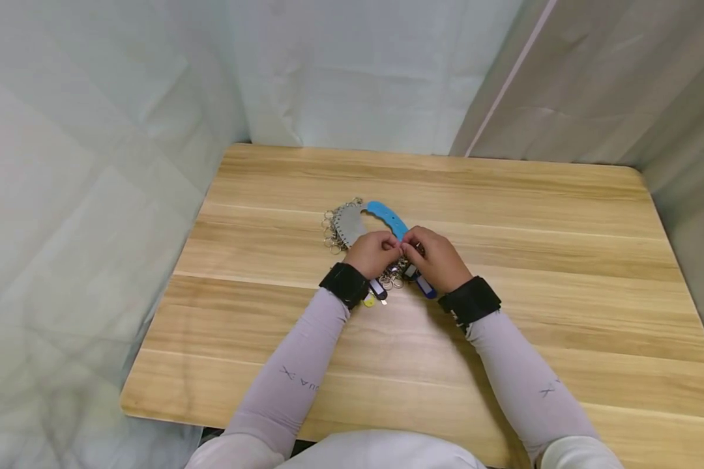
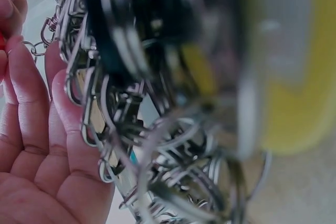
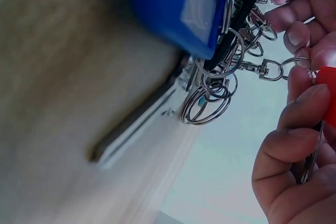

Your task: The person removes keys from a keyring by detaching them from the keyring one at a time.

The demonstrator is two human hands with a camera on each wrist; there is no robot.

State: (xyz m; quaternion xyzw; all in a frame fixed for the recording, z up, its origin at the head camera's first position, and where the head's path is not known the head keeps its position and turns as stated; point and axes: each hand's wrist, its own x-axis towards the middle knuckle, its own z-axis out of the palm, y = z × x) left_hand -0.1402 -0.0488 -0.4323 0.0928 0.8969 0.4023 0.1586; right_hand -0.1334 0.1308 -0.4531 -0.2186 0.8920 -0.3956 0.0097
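A grey curved metal key holder (image 1: 347, 221) with a blue handle (image 1: 387, 217) lies on the table, hung along its edge with many clasps and split rings (image 2: 189, 182). My left hand (image 1: 371, 253) pinches a split ring (image 3: 294, 60) that links to a swivel clasp (image 3: 270, 70) on the holder. Against it, my right hand (image 1: 437, 257) grips a red key tag (image 3: 328, 90) together with a key (image 3: 311, 163). Blue (image 1: 425, 286) and yellow (image 1: 369, 300) key tags hang below the hands. The fingertips partly hide the ring.
The wooden table (image 1: 258, 339) carries the holder near its middle. Pale curtains (image 1: 352, 71) stand behind and beside it. A key (image 3: 134, 124) sticks out from under the blue tag, close to the right wrist.
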